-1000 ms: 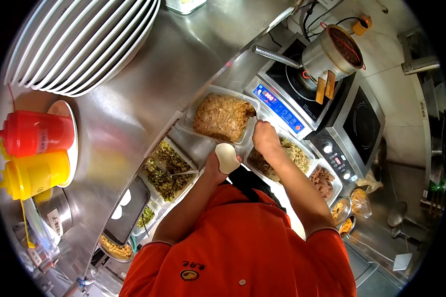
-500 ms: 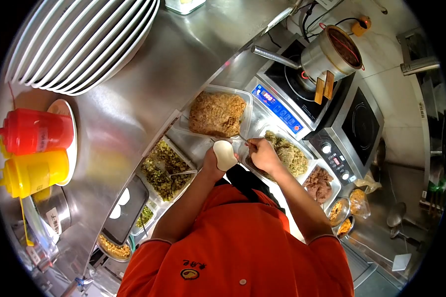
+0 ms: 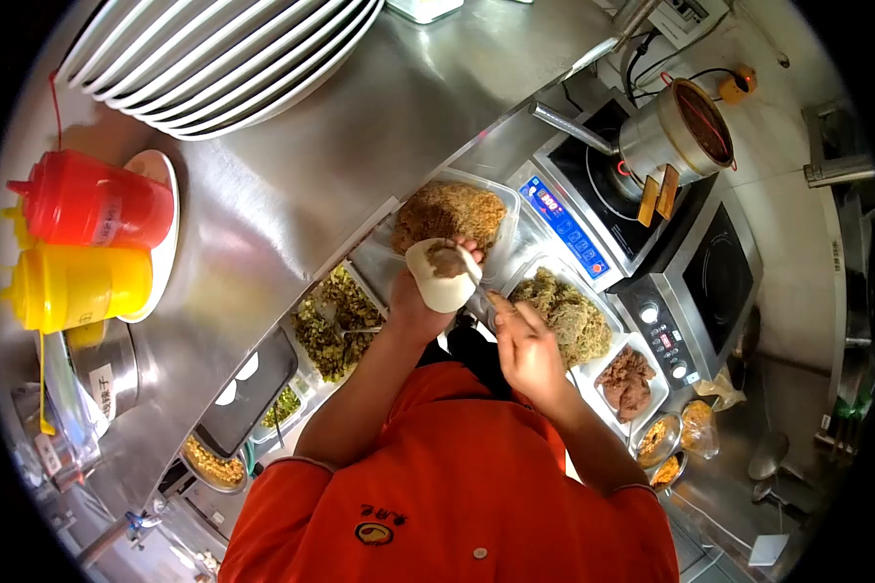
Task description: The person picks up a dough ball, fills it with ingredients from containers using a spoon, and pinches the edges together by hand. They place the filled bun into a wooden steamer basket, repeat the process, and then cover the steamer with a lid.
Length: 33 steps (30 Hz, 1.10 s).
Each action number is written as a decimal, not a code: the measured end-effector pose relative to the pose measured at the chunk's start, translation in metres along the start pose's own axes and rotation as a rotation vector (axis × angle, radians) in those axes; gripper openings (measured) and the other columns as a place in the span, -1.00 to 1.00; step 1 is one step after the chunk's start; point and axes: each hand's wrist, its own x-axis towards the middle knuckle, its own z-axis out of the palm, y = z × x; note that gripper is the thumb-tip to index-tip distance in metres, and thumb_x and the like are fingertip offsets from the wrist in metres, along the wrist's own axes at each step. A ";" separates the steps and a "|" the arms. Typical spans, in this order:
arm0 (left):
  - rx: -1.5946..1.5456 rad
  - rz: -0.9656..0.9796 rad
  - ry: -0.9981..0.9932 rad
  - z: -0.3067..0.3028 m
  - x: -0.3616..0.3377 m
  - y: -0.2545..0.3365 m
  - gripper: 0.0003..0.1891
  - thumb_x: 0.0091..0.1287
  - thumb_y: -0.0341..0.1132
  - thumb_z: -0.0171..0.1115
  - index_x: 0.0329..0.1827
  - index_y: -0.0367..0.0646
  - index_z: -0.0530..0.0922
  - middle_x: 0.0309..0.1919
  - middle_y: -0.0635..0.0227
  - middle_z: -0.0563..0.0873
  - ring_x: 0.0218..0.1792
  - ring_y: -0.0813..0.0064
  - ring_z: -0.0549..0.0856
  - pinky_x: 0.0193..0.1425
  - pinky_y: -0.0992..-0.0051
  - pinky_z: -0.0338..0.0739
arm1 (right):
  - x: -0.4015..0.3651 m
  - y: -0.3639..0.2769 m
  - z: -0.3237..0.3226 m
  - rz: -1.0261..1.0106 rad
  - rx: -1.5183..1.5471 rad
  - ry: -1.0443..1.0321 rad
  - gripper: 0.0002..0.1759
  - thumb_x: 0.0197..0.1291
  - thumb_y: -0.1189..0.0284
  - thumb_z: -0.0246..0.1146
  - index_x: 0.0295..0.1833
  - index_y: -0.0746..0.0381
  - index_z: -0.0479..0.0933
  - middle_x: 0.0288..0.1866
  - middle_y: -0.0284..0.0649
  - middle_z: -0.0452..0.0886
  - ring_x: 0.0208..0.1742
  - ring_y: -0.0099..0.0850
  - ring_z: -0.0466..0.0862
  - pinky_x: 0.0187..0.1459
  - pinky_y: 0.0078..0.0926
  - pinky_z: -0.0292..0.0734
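Observation:
My left hand holds a round white dough wrapper, its fingers curled round it, with a dab of brown filling on the wrapper. Closed round the handle of a utensil, my right hand is just right of the wrapper, and the utensil's tip reaches the wrapper's edge. Behind the wrapper is a tub of brown minced filling. A tray of pale green noodle-like filling lies to the right, and chopped green filling to the left.
White plates are stacked at the upper left. Red and yellow squeeze bottles lie near a white dish. A pot stands on an induction cooker at the upper right. Dark red filling sits lower right.
Brown filling now shows on the wrapper, which was bare. My left hand has tilted the wrapper, and my right hand has moved lower with the utensil. The view has shifted.

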 end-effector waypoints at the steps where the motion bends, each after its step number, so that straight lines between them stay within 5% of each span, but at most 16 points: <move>1: -0.209 -0.049 -0.063 0.009 0.000 0.001 -0.52 0.61 -0.14 -0.13 0.27 -0.39 0.51 0.14 -0.02 0.67 0.24 0.05 0.65 0.43 0.11 0.54 | 0.001 0.005 0.006 -0.099 -0.118 0.013 -0.64 0.33 0.65 0.22 0.23 0.39 0.62 -0.23 -0.02 0.63 -0.25 -0.14 0.68 -0.16 -0.26 0.64; 12: -0.291 -0.133 0.048 0.009 -0.014 0.017 -0.51 0.62 -0.18 -0.17 0.26 -0.48 0.49 0.16 -0.21 0.64 0.26 -0.10 0.62 0.46 0.00 0.50 | -0.028 -0.002 -0.005 0.042 0.090 0.021 -0.71 0.44 0.61 0.18 0.20 0.40 0.61 -0.20 -0.01 0.62 -0.31 -0.17 0.65 -0.22 -0.29 0.59; 15: -0.275 0.022 -0.151 -0.002 -0.015 0.013 -0.53 0.62 -0.19 -0.17 0.27 -0.45 0.48 0.16 -0.22 0.63 0.26 -0.11 0.61 0.43 -0.02 0.52 | -0.029 -0.023 -0.023 0.181 0.126 0.033 -0.74 0.51 0.57 0.12 0.17 0.38 0.63 -0.22 -0.06 0.65 -0.30 -0.31 0.66 -0.18 -0.41 0.58; 17: 0.447 0.392 -0.119 0.019 -0.025 0.012 -0.62 0.64 -0.23 -0.11 0.20 -0.37 0.52 0.11 0.00 0.68 0.13 0.13 0.71 0.28 0.16 0.64 | -0.032 -0.022 -0.026 0.223 0.439 -0.057 -0.75 0.52 0.58 0.11 0.17 0.35 0.63 -0.26 -0.16 0.65 -0.28 -0.44 0.64 -0.11 -0.49 0.56; 18: 0.447 0.388 -0.122 0.028 -0.028 0.012 -0.62 0.64 -0.23 -0.11 0.20 -0.37 0.52 0.11 0.00 0.68 0.13 0.13 0.71 0.28 0.16 0.64 | -0.039 -0.016 -0.020 0.349 0.552 -0.136 -0.77 0.53 0.58 0.11 0.14 0.36 0.63 -0.30 -0.26 0.64 -0.26 -0.51 0.62 -0.02 -0.53 0.55; 20: -0.048 0.179 -0.006 0.042 -0.032 0.013 -0.64 0.65 -0.21 -0.12 0.17 -0.30 0.53 0.07 0.07 0.70 0.07 0.21 0.73 0.22 0.21 0.65 | -0.029 -0.022 -0.017 0.520 0.799 -0.280 -0.74 0.56 0.59 0.07 0.16 0.38 0.62 -0.36 -0.36 0.55 -0.42 -0.66 0.42 -0.34 -0.67 0.34; 21: -0.046 0.175 -0.010 0.044 -0.034 0.013 -0.64 0.65 -0.21 -0.12 0.17 -0.30 0.53 0.07 0.07 0.70 0.07 0.21 0.73 0.22 0.21 0.65 | -0.026 -0.021 -0.014 0.617 0.989 -0.327 -0.72 0.59 0.58 0.02 0.20 0.39 0.61 -0.37 -0.39 0.50 -0.49 -0.74 0.29 -0.49 -0.74 0.17; 24: 0.097 0.223 0.059 0.042 -0.040 0.017 -0.63 0.61 -0.20 -0.08 0.20 -0.31 0.54 0.05 0.05 0.69 0.13 0.12 0.71 0.28 0.10 0.64 | -0.016 -0.015 -0.027 0.793 1.166 -0.401 -0.73 0.55 0.59 0.07 0.20 0.41 0.60 -0.41 -0.39 0.44 -0.52 -0.73 0.25 -0.52 -0.74 0.12; 27: -0.143 -0.024 -0.085 0.030 -0.044 0.030 -0.64 0.61 -0.19 -0.01 0.15 -0.28 0.59 -0.02 0.13 0.73 0.02 0.16 0.76 0.20 0.20 0.68 | -0.015 -0.011 -0.026 0.829 1.192 -0.465 -0.73 0.52 0.58 0.11 0.19 0.45 0.61 -0.44 -0.43 0.41 -0.53 -0.73 0.25 -0.55 -0.73 0.12; 28: -0.015 0.029 0.078 0.044 -0.049 0.029 -0.65 0.60 -0.19 -0.01 0.14 -0.28 0.60 -0.03 0.10 0.75 -0.01 0.13 0.77 0.15 0.19 0.71 | -0.013 -0.011 -0.026 0.830 1.192 -0.464 -0.73 0.52 0.58 0.11 0.19 0.45 0.61 -0.44 -0.43 0.41 -0.53 -0.73 0.25 -0.55 -0.73 0.12; 31: -0.092 -0.049 0.058 0.038 -0.046 0.029 -0.64 0.59 -0.19 -0.04 0.13 -0.27 0.61 -0.05 0.08 0.76 -0.02 0.11 0.78 0.12 0.14 0.72 | -0.009 -0.010 -0.026 0.885 1.287 -0.464 -0.74 0.49 0.57 0.14 0.16 0.48 0.61 -0.44 -0.42 0.41 -0.55 -0.72 0.24 -0.57 -0.72 0.10; 33: -0.091 -0.050 -0.003 0.038 -0.043 0.030 -0.64 0.60 -0.18 -0.06 0.11 -0.25 0.61 -0.06 0.08 0.77 -0.03 0.12 0.78 0.11 0.13 0.73 | -0.010 -0.001 -0.029 0.961 1.556 -0.585 -0.73 0.47 0.56 0.19 0.15 0.51 0.58 -0.42 -0.34 0.44 -0.54 -0.73 0.25 -0.59 -0.76 0.04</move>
